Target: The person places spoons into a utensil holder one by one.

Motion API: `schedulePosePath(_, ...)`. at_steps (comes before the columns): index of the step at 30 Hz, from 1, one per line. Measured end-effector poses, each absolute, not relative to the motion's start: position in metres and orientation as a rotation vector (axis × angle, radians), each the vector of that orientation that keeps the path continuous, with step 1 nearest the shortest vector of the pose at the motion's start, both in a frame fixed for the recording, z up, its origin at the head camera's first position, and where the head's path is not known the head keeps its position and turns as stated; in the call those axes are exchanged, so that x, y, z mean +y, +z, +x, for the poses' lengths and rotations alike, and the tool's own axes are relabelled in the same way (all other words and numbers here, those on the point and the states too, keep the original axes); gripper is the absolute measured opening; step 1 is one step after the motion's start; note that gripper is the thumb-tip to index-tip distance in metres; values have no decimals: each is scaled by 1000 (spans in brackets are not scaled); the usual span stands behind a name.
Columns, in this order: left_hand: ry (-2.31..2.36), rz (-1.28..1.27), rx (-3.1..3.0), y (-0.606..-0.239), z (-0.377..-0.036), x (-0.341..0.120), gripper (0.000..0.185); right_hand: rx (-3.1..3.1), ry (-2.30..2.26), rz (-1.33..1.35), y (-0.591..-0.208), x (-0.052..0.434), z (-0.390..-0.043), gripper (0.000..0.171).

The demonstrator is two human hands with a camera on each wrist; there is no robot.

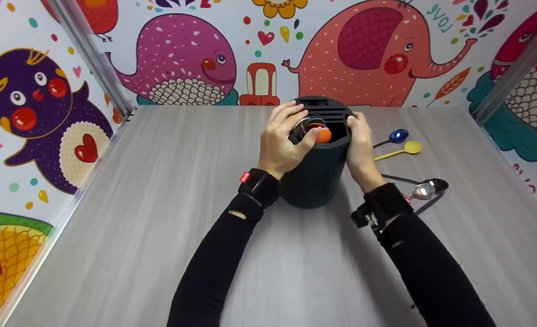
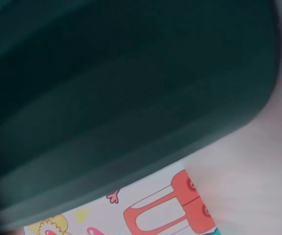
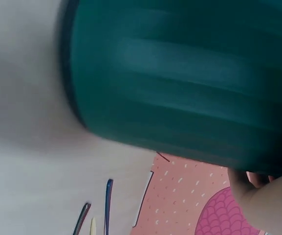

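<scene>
Reaching forward from black sleeves, both forearms converging on a dark teal cylindrical utensil holder [image 1: 316, 175] standing upright near the far middle of the grey wood-grain table [image 1: 159, 218]. Left hand [image 1: 283, 141] arched over the holder's near-left rim, wrist bent down, fingers curled and pinching an orange-bowled spoon [image 1: 323, 135] at the open top, beside a metal spoon bowl [image 1: 305, 124] already poking out of the holder. Right hand [image 1: 360, 144] pressed against the holder's right wall, thumb hooked at the rim, fingers wrapped around the side, steadying it. Black wristbands with small cameras strapped on both wrists. Blurred teal wall of the holder [image 2: 121, 98] filling the left wrist view; same ribbed wall [image 3: 180, 78] filling the right wrist view, with a bit of thumb at the lower right corner. Lying loose on the table right of the holder: blue spoon [image 1: 395, 136], yellow spoon [image 1: 406, 148], black spoon [image 1: 427, 183] and silver spoon [image 1: 423, 191], the last two touching, all just beyond the right wrist.
</scene>
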State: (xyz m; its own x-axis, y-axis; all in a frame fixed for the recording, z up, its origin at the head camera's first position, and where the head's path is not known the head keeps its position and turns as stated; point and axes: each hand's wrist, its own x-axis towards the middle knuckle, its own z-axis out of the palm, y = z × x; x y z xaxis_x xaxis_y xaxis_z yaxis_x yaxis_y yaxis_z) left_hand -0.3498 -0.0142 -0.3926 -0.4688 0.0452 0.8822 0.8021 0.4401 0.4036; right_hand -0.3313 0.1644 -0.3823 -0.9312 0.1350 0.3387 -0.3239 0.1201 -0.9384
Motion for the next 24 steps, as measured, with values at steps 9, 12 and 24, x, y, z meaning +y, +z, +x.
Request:
schedulePosePath(9,-1115,-741,-1804,-392,-352,-13,42,-2112,1900,177,-378,170,-328,47)
schedulePosePath(12,-1112,-741,-1806,-390,-352,-13,41,-2145,1945,185,-375,174,-326,49)
schedulePosePath(24,-1109,-733,-1832,-391,-351,-15,42,-2576,1660,235,-386,259,-311,68)
